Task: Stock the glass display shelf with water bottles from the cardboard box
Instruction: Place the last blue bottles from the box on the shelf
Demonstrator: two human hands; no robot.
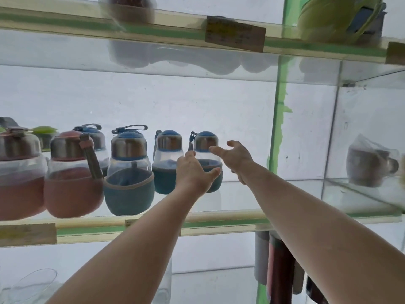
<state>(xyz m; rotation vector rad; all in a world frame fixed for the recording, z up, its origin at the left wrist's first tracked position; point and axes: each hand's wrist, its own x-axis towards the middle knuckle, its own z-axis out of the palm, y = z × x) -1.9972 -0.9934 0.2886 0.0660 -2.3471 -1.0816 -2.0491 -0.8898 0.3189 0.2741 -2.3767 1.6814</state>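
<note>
Presently: blue water bottle (206,159), rightmost on glass shelf (241,200). Left hand (194,172) and right hand (235,157) flank it, fingers spread, gripping nothing. Likely light, empty; fabric sleeve gives grip, clear upper body slippery.

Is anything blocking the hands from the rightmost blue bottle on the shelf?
Nothing visible does. The left hand and right hand flank the rightmost blue bottle, fingers open around it. The glass shelf to its right is bare.
</note>
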